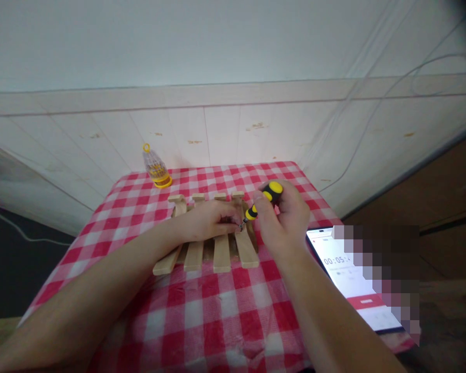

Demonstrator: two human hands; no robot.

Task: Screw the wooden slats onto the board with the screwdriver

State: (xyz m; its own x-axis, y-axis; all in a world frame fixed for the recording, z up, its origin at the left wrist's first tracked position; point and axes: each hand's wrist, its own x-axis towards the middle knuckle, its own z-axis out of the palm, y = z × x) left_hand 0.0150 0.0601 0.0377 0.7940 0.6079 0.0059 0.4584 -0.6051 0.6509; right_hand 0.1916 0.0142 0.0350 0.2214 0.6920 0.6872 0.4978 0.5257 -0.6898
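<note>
A yellow-and-black screwdriver [252, 211] is gripped in my right hand [285, 220], its shaft slanting down to the left. The tip meets the rightmost slat of a small wooden slatted piece [221, 254]. Across the slats lies my left hand [209, 220], with thumb and forefinger drawn together beside the screwdriver's tip. Whatever those fingertips pinch is too small to make out. Several pale slats run side by side, joined by crosspieces that are partly covered by my hand.
A red-and-white checked cloth [155, 316] covers the table. A clear, cone-shaped container with a yellow base [158, 168] stands at the back left. At the right edge lies a lit phone [345, 280] showing a timer. Behind the table is a white panelled wall [221, 129].
</note>
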